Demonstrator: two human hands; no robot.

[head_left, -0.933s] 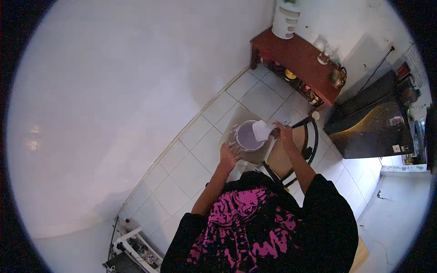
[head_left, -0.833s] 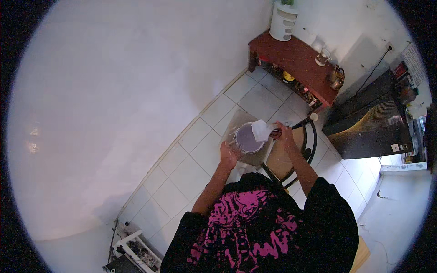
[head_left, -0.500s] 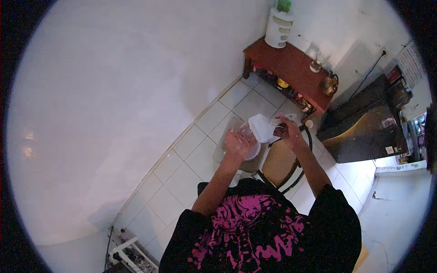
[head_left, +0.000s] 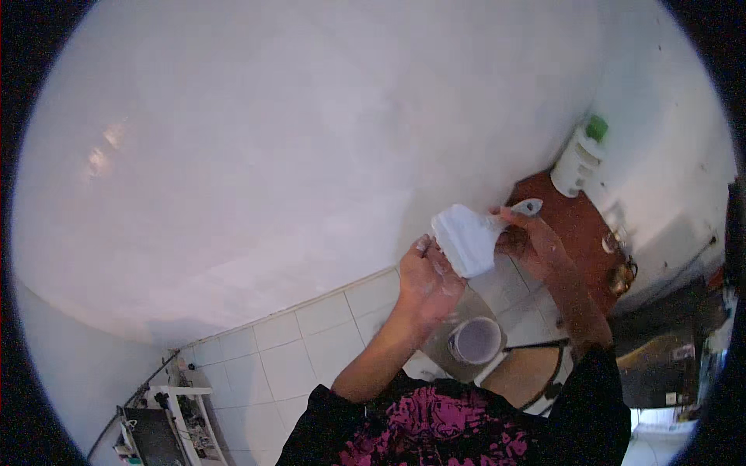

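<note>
My right hand [head_left: 530, 242] grips the handle of a wide paintbrush [head_left: 468, 242] whose head is coated white. The handle's end, with a hole in it, sticks out past my fingers. Close under the bristle edge is my left hand [head_left: 426, 278], palm up and fingers extended, with white smears on the skin. Whether it touches the bristles I cannot tell. Below my hands stands a round bucket [head_left: 476, 340] of whitish paint. A large pale wall [head_left: 272, 155] rises in front of me and to the left.
A brown-seated chair [head_left: 522, 374] is right of the bucket. Behind my right arm stand a reddish-brown table [head_left: 544, 186] and a white dispenser [head_left: 577, 165]. A dark cabinet-like piece [head_left: 660, 349] is at the right. A white-framed rack [head_left: 186, 419] stands lower left, on the tiled floor [head_left: 284, 361].
The brush has risen from above the bucket toward the wall, with my left hand following beneath it. My view has turned, so the wall fills more of the picture.
</note>
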